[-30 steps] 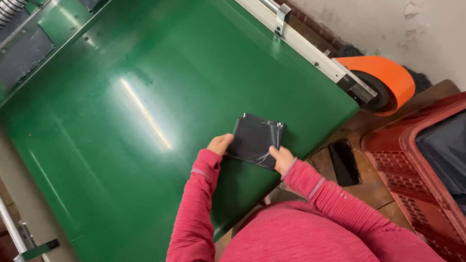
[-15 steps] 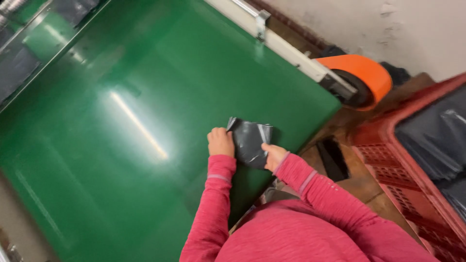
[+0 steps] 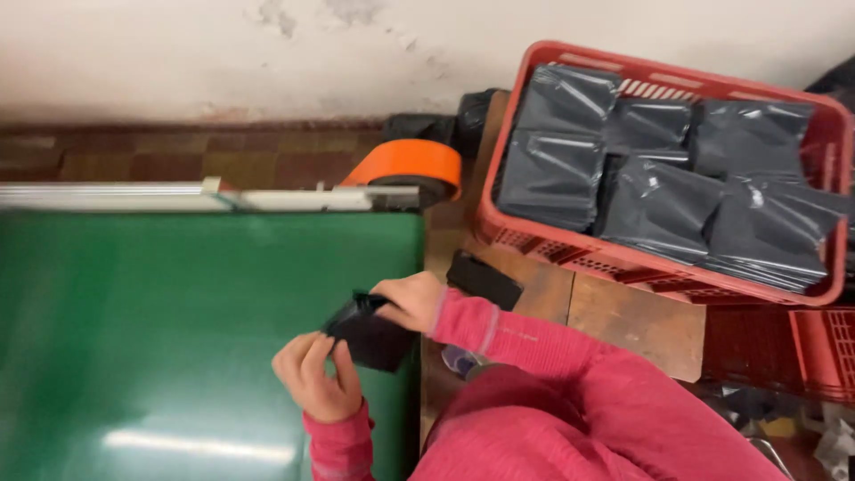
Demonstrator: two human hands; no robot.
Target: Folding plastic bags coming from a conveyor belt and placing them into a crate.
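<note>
Both hands (image 3: 356,343) on dark pouch (image 3: 370,334), btwn them

A small black plastic pouch (image 3: 370,337) is pinched from both sides, the right hand (image 3: 408,300) gripping its upper right edge and the left hand (image 3: 316,374) at its lower left corner. It is glossy, flat and roughly rectangular, tilted so that one corner points down between the hands. Motion blur softens its outline.
</note>
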